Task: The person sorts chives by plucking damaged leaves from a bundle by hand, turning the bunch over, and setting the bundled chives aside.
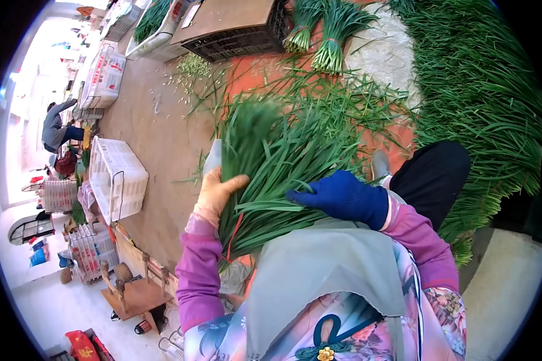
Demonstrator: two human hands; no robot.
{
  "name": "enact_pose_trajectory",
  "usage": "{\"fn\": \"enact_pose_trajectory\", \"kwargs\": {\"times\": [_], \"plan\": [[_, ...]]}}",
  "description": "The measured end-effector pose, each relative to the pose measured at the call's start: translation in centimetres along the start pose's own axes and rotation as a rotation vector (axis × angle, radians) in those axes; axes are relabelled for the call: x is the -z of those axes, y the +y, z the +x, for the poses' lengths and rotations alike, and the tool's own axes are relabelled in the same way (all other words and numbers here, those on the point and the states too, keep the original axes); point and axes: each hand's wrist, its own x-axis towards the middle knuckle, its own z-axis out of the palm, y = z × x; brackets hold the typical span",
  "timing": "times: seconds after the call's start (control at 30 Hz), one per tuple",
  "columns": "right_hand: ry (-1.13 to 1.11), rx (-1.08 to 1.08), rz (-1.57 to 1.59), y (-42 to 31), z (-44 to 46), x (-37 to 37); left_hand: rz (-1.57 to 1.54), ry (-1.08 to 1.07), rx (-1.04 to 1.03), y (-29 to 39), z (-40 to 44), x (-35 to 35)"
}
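The leafy bundle (310, 141) sits in front of the worker's lap, between both hands: long, flat, glossy green blades, blurred at the upper left, with a thin red strip (235, 236) across the lower left end. The left grip (215, 194), in a smooth tan glove, pinches its left edge, thumb over the blades and fingers hidden behind, probably to keep slippery strands together. The right grip (346, 198), in blue knitted fabric, rests on the near side with fingers curled; whether it pinches any blades I cannot tell. A soft grey apron (325, 265) seems placed to shield the floral clothing. Beyond, loose trimmings litter an orange sheet (392, 139), near banded bunches (329, 51) with pale stems. A dense, grassy heap (482, 90) lies to the right, perhaps within easy reach; leftward stands a rigid, slotted white plastic crate (129, 186).
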Motion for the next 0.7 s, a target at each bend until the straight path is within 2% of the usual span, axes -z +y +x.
{"fn": "enact_pose_trajectory", "kwargs": {"times": [0.07, 0.2, 0.3, 0.4, 0.53, 0.6, 0.7], "plan": [[-0.095, -0.071, 0.042, -0.4, -0.4, 0.2, -0.242, 0.12, 0.067, 0.1, 0.3, 0.3], [-0.025, -0.074, 0.065, 0.2, -0.7, -0.6, -0.413, 0.224, 0.071, -0.7, -0.2, 0.1], [-0.062, -0.099, 0.063, 0.2, -0.6, -0.1, -0.551, 0.304, 0.077, -1.7, -0.4, 0.0], [0.038, -0.074, -0.017, 0.7, -0.8, -1.2, -0.589, 0.33, 0.045, -1.4, -0.8, -0.7], [-0.021, -0.081, -0.048, 0.8, -0.9, -0.9, -0.582, 0.328, -0.018, -2.6, -0.2, -0.3], [0.077, -0.07, -0.035, 1.0, -0.9, -1.2, -0.582, 0.337, -0.017, -2.5, -0.4, -0.4], [0.112, -0.116, -0.035, 1.9, -1.1, -0.9, -0.571, 0.357, -0.039, -2.7, -0.7, -0.8]]}}
